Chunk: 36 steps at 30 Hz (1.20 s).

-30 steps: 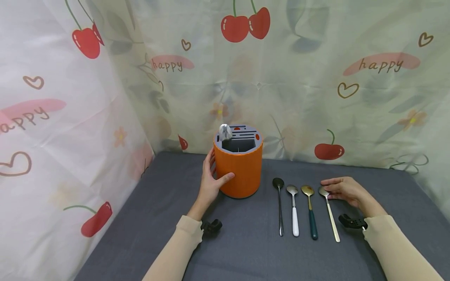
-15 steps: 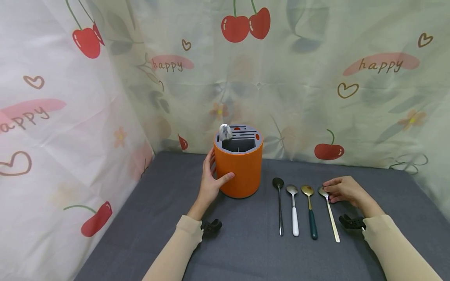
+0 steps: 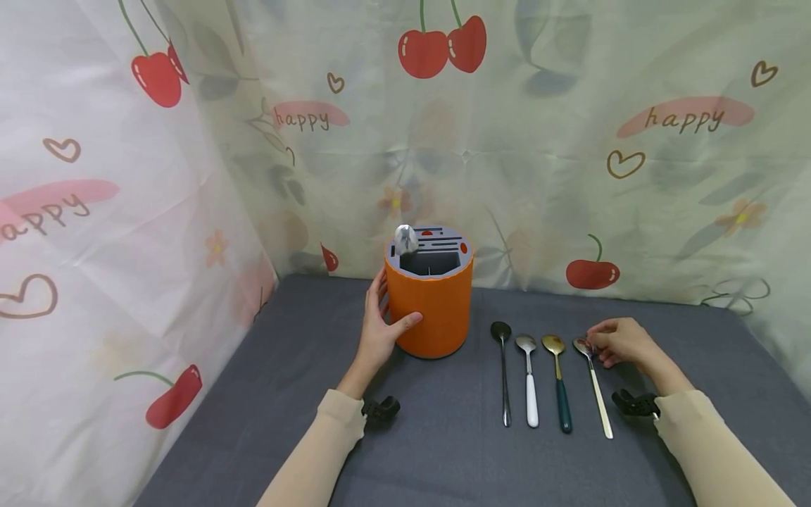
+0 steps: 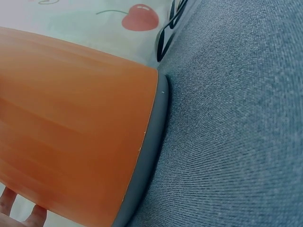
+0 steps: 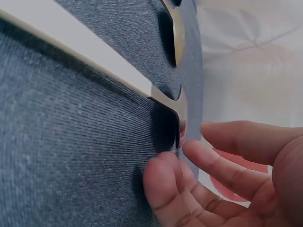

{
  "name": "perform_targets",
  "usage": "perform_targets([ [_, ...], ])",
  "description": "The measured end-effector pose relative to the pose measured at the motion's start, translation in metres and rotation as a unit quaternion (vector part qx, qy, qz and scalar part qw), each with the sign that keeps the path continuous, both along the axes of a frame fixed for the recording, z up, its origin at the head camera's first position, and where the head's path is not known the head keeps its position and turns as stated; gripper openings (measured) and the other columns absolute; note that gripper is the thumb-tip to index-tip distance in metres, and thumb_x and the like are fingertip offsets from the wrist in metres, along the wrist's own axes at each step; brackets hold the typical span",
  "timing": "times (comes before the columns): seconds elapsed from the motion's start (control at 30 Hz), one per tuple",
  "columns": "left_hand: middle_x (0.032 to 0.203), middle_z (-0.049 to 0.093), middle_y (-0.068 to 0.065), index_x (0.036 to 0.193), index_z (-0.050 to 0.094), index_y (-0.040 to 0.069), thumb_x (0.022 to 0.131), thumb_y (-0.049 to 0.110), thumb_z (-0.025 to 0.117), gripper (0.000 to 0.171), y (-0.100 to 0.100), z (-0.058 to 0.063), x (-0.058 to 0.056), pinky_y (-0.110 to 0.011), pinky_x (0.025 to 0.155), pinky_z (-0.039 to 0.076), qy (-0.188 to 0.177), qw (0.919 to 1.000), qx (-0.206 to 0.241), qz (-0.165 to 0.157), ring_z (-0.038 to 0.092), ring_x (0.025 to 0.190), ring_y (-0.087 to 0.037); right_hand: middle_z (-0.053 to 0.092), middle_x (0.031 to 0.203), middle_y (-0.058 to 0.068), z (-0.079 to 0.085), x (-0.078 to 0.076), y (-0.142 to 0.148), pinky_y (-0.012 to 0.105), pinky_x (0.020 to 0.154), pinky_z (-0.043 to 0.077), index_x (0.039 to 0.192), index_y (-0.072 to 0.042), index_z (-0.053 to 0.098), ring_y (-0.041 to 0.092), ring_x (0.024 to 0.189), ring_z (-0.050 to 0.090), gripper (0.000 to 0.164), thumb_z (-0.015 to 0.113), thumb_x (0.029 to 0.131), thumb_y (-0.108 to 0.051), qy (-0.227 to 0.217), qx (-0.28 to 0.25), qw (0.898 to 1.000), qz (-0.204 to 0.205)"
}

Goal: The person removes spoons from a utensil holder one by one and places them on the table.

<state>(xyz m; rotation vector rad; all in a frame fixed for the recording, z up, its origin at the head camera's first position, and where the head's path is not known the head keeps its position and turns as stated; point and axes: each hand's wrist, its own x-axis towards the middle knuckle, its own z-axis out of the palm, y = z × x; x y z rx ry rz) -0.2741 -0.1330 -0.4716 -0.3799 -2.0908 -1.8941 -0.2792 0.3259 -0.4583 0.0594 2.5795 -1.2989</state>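
My left hand (image 3: 379, 331) grips the side of an orange cylindrical knife block (image 3: 429, 313), thumb across its front and fingers round its left side. Slots and a square opening mark its grey top; a silvery rounded end (image 3: 406, 239) sticks up there. On the right, my right hand (image 3: 624, 345) is beside the bowl of a spoon with a pale handle (image 3: 600, 401). In the right wrist view, the bent thumb (image 5: 161, 182) and fingertips are right at the bowl's rim, and the spoon lies along the cloth.
Left of that spoon lie a dark spoon (image 3: 505, 373), a white-handled spoon (image 3: 530, 387) and a gold spoon with a green handle (image 3: 562, 394), roughly side by side on the grey cloth (image 3: 443, 443). Printed curtains (image 3: 507, 141) stand behind and at the left.
My right hand's fingers have drawn slightly right, from over the spoon's bowl to its right edge, and bent more. The left hand, knife block and spoons look unmoved.
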Motion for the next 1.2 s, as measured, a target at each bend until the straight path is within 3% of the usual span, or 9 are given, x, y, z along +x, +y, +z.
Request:
perform_targets([
  [0.23, 0.166, 0.025, 0.01, 0.167, 0.019, 0.031, 0.089, 0.041, 0.084, 0.102, 0.0, 0.001, 0.001, -0.053, 0.125, 0.024, 0.005, 0.9999, 0.009, -0.006, 0.026, 0.153, -0.016, 0.063, 0.097, 0.02, 0.005, 0.001, -0.002, 0.036, 0.057, 0.06, 0.132, 0.016, 0.057, 0.018, 0.071, 0.064, 0.039, 0.051, 0.106, -0.012, 0.045, 0.028, 0.998, -0.034],
  [0.4, 0.165, 0.024, 0.01, 0.167, 0.018, 0.027, 0.091, 0.037, 0.083, 0.101, 0.0, 0.0, 0.0, -0.053, 0.125, 0.024, 0.006, 0.9999, 0.007, -0.006, 0.026, 0.152, -0.015, 0.064, 0.105, 0.024, 0.009, 0.002, -0.006, 0.036, 0.061, 0.061, 0.135, 0.015, 0.056, 0.017, 0.074, 0.066, 0.039, 0.048, 0.106, -0.009, 0.097, -0.007, 0.994, -0.043],
  [0.47, 0.165, 0.024, 0.011, 0.167, 0.018, 0.031, 0.091, 0.035, 0.083, 0.1, 0.0, 0.0, 0.0, -0.053, 0.125, 0.024, 0.006, 0.9999, 0.007, -0.006, 0.026, 0.152, -0.015, 0.065, 0.103, 0.021, 0.011, 0.003, -0.009, 0.036, 0.063, 0.062, 0.135, 0.014, 0.056, 0.016, 0.075, 0.067, 0.038, 0.048, 0.107, -0.01, 0.123, -0.027, 0.991, -0.046],
  [0.6, 0.165, 0.024, 0.011, 0.164, 0.019, 0.04, 0.091, 0.036, 0.083, 0.098, 0.0, 0.0, 0.0, -0.052, 0.126, 0.023, 0.009, 0.9999, 0.007, -0.007, 0.026, 0.152, -0.015, 0.066, 0.095, 0.002, 0.016, 0.005, -0.015, 0.035, 0.066, 0.062, 0.136, 0.012, 0.057, 0.014, 0.077, 0.069, 0.038, 0.049, 0.11, -0.015, 0.17, -0.066, 0.982, -0.056],
  [0.8, 0.165, 0.025, 0.01, 0.164, 0.02, 0.04, 0.089, 0.041, 0.084, 0.099, 0.0, 0.0, 0.0, -0.052, 0.126, 0.024, 0.014, 0.9999, 0.007, -0.007, 0.026, 0.153, -0.015, 0.066, 0.093, -0.014, 0.027, 0.007, -0.026, 0.026, 0.07, 0.061, 0.132, -0.001, 0.063, 0.008, 0.08, 0.071, 0.032, 0.053, 0.11, -0.022, 0.209, -0.121, 0.968, -0.073],
  [0.97, 0.165, 0.025, 0.01, 0.164, 0.02, 0.042, 0.089, 0.043, 0.083, 0.097, 0.0, -0.001, 0.0, -0.053, 0.126, 0.024, 0.015, 0.9999, 0.004, -0.004, 0.026, 0.153, -0.015, 0.068, 0.101, -0.014, 0.037, 0.007, -0.037, 0.022, 0.076, 0.06, 0.13, -0.012, 0.066, 0.008, 0.087, 0.071, 0.025, 0.055, 0.11, -0.024, 0.218, -0.165, 0.961, -0.047],
  [1.2, 0.165, 0.025, 0.008, 0.164, 0.02, 0.041, 0.088, 0.048, 0.083, 0.098, 0.0, -0.001, 0.001, -0.054, 0.125, 0.024, 0.017, 0.9998, 0.002, -0.004, 0.026, 0.153, -0.017, 0.067, 0.117, -0.004, 0.055, 0.009, -0.056, 0.02, 0.086, 0.058, 0.136, -0.01, 0.063, 0.01, 0.102, 0.071, 0.03, 0.056, 0.11, -0.023, 0.223, -0.208, 0.952, 0.02],
])
